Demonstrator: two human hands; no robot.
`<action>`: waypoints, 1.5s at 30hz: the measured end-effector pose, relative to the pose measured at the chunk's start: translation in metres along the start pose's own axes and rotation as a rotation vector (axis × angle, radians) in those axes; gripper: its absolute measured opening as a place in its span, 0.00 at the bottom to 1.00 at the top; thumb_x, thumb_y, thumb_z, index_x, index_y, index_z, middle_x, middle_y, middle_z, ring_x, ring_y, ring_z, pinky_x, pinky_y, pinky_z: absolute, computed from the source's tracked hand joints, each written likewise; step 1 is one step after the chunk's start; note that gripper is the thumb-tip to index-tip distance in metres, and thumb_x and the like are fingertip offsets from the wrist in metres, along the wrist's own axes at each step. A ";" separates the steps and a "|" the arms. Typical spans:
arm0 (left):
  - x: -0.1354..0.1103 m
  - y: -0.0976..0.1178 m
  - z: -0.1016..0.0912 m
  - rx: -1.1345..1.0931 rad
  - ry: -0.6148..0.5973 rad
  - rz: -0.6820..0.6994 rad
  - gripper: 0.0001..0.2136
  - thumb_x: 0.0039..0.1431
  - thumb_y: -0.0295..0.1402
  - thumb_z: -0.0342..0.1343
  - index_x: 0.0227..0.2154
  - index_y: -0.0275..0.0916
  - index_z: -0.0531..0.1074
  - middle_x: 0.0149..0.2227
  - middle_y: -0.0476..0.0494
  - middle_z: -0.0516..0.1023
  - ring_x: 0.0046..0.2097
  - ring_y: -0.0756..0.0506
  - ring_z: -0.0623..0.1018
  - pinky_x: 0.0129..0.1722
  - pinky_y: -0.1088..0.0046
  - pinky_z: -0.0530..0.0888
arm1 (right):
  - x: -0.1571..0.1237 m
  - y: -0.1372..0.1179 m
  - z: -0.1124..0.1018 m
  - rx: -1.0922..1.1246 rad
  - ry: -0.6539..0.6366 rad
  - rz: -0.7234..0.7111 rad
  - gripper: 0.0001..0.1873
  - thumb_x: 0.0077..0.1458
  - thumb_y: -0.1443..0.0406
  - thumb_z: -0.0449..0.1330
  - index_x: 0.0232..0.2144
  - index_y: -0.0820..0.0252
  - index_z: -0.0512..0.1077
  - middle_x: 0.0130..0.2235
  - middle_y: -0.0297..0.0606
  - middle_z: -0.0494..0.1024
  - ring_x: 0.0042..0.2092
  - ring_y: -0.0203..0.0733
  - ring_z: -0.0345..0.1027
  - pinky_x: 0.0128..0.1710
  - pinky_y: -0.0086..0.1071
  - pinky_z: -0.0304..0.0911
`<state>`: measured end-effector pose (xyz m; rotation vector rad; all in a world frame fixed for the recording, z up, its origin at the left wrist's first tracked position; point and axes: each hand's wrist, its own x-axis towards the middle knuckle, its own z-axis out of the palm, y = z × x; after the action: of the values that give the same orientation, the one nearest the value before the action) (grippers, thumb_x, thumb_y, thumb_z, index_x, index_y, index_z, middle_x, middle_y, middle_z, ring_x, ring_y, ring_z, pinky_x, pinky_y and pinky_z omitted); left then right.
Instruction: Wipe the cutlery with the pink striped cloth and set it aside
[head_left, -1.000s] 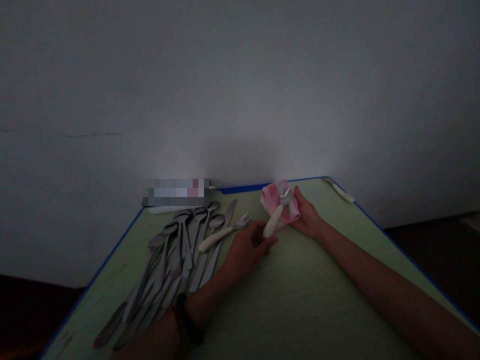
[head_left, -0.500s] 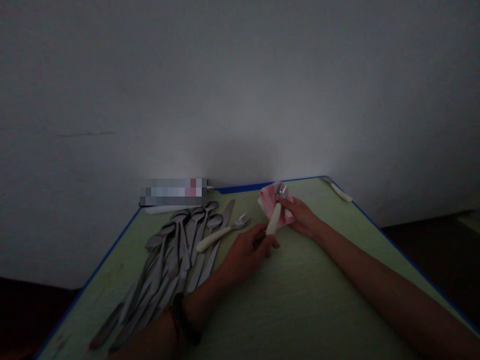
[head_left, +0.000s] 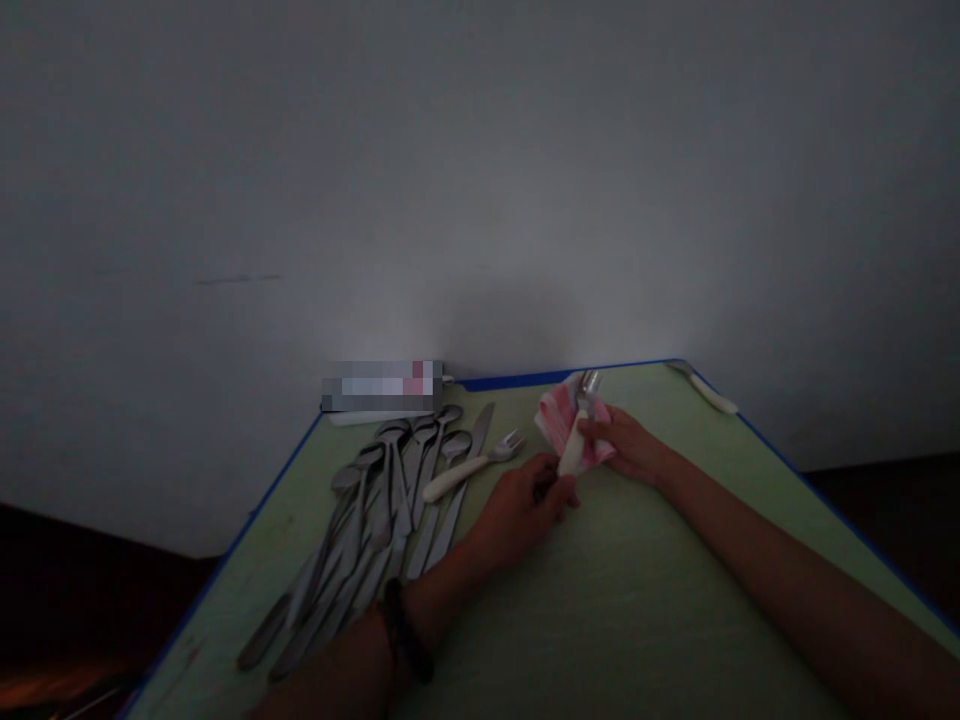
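Note:
A fork with a white handle [head_left: 573, 447] is held between my two hands, its metal tines pointing up and away. My left hand [head_left: 521, 505], with a dark bracelet at the wrist, pinches the handle's lower end. My right hand [head_left: 630, 445] grips a pink-and-white cloth [head_left: 556, 415] behind the fork, its thumb on the upper handle. Left of my left hand lies a second white-handled fork [head_left: 457, 478], resting across a knife [head_left: 484, 428] and a spoon [head_left: 455, 445].
A pile of metal spoons and other cutlery [head_left: 367, 530] covers the table's left side. Behind it is a blurred-out box-like item [head_left: 382, 388]. Another white-handled utensil [head_left: 712, 393] lies at the far right corner. The green table [head_left: 637, 600] has blue edging and meets a grey wall [head_left: 480, 180].
The whole view has shifted, so the table and hands appear further right. Between my hands, more of the fork's tines shows above the cloth and my right thumb sits lower on the handle.

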<state>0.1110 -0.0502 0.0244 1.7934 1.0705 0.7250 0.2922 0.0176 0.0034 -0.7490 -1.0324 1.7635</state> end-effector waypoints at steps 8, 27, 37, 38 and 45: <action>0.002 -0.001 -0.002 -0.002 0.091 -0.004 0.12 0.62 0.39 0.44 0.34 0.37 0.69 0.27 0.49 0.73 0.27 0.51 0.71 0.28 0.76 0.66 | -0.001 -0.001 0.004 -0.043 0.007 -0.011 0.15 0.43 0.60 0.66 0.32 0.63 0.71 0.25 0.34 0.75 0.26 0.35 0.67 0.29 0.30 0.63; 0.005 -0.008 -0.006 -0.234 0.136 -0.126 0.15 0.62 0.44 0.42 0.33 0.38 0.65 0.21 0.53 0.69 0.19 0.53 0.67 0.19 0.79 0.63 | 0.001 0.004 0.007 -0.021 0.140 -0.003 0.18 0.44 0.53 0.63 0.34 0.60 0.71 0.30 0.37 0.78 0.33 0.43 0.72 0.35 0.35 0.65; 0.005 -0.006 -0.004 -0.416 0.198 -0.074 0.12 0.61 0.41 0.45 0.44 0.41 0.56 0.31 0.52 0.70 0.21 0.54 0.69 0.15 0.83 0.62 | 0.000 0.004 0.006 0.007 0.108 0.011 0.18 0.45 0.55 0.63 0.35 0.61 0.71 0.30 0.36 0.78 0.32 0.40 0.72 0.35 0.33 0.64; 0.005 -0.005 -0.004 -0.423 0.203 -0.074 0.13 0.61 0.41 0.45 0.45 0.42 0.56 0.31 0.52 0.69 0.21 0.55 0.70 0.15 0.83 0.62 | 0.000 0.004 0.006 0.012 0.105 0.011 0.18 0.45 0.55 0.63 0.35 0.61 0.71 0.31 0.36 0.78 0.32 0.40 0.72 0.35 0.33 0.64; 0.004 -0.003 -0.007 -0.393 0.214 -0.057 0.18 0.63 0.41 0.43 0.54 0.44 0.56 0.34 0.50 0.68 0.22 0.55 0.69 0.16 0.82 0.64 | 0.001 0.001 0.006 0.078 0.083 0.014 0.17 0.46 0.54 0.62 0.34 0.61 0.72 0.31 0.37 0.79 0.31 0.39 0.72 0.36 0.33 0.65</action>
<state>0.1061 -0.0430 0.0243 1.3680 1.0281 1.0313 0.2859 0.0163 0.0051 -0.7756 -0.8995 1.7594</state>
